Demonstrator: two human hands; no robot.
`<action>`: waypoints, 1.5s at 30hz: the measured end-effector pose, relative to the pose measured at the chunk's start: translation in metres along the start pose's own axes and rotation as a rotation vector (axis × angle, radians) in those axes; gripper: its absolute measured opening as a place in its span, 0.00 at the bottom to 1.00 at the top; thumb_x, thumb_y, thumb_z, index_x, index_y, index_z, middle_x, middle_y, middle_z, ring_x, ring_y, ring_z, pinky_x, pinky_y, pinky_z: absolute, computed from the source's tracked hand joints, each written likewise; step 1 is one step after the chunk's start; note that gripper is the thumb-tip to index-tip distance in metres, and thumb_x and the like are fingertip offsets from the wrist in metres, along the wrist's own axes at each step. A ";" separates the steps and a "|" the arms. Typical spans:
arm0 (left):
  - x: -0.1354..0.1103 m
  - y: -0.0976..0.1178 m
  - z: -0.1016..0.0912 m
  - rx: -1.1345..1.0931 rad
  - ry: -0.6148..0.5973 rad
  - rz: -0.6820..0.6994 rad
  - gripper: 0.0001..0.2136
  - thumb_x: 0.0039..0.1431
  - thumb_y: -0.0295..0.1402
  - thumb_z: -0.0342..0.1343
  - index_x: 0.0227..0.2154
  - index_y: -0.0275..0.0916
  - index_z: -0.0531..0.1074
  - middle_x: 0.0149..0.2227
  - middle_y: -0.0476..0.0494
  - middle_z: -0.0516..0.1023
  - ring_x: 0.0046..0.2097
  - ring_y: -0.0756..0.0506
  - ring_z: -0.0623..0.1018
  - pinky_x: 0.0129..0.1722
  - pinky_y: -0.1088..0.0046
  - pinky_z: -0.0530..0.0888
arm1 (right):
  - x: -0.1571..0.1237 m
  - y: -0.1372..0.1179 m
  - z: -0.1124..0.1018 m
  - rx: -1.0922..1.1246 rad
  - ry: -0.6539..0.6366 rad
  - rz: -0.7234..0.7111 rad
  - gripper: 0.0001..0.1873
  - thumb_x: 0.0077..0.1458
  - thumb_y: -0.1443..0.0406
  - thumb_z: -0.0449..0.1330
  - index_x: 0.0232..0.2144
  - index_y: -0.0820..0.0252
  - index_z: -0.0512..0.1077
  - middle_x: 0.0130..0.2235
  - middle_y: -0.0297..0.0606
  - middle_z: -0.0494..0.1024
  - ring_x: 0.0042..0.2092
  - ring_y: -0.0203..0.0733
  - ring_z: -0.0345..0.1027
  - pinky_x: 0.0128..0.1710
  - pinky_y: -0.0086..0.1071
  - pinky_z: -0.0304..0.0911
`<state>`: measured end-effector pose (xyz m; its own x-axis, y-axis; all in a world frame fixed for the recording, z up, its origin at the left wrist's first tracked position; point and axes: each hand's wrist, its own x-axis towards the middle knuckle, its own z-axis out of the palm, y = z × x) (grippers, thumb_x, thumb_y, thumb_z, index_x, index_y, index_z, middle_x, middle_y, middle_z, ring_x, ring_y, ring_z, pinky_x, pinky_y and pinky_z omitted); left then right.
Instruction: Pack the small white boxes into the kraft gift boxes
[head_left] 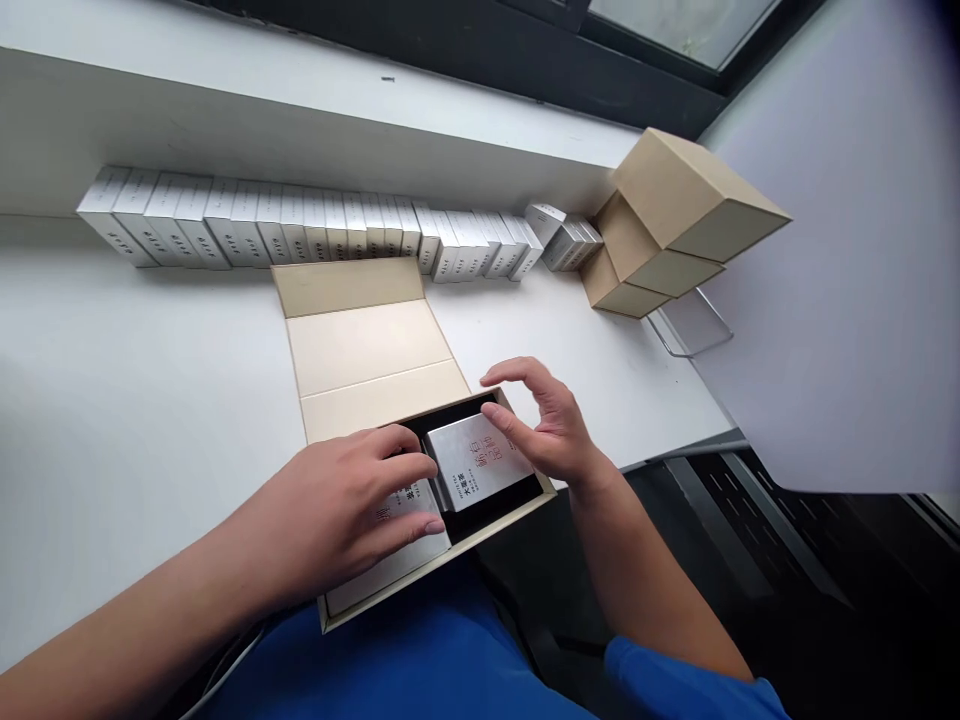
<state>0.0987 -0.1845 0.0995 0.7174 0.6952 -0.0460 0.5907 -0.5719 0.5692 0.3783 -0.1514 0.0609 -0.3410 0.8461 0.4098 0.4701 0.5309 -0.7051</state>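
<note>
L ctn (416, 498) partly behind L hand (352, 492)

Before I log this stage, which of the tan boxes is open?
The near tan box, under the left hand: its lid is folded back, showing silver packs inside. The other three tan boxes are stacked shut at back right.

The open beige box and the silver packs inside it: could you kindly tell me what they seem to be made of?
Open beige box: probably rigid cardboard with a matte paper covering, given its flat panels and straight creases. Silver packs: perhaps card with a metallic finish, given their soft sheen and printed lettering; thin metal remains possible.
</note>
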 end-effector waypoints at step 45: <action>-0.143 -0.130 0.073 0.137 0.304 -0.592 0.68 0.45 0.65 0.63 0.71 0.47 0.17 0.76 0.28 0.33 0.74 0.20 0.38 0.69 0.34 0.54 | 0.057 0.035 -0.085 0.119 -0.475 0.168 0.29 0.56 0.57 0.69 0.60 0.38 0.71 0.61 0.45 0.74 0.65 0.57 0.65 0.64 0.57 0.61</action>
<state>-0.0541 -0.2413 -0.0277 0.1350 0.9881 -0.0732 0.9076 -0.0937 0.4092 0.4440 -0.0807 0.1090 -0.6138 0.7895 -0.0034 0.4640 0.3572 -0.8107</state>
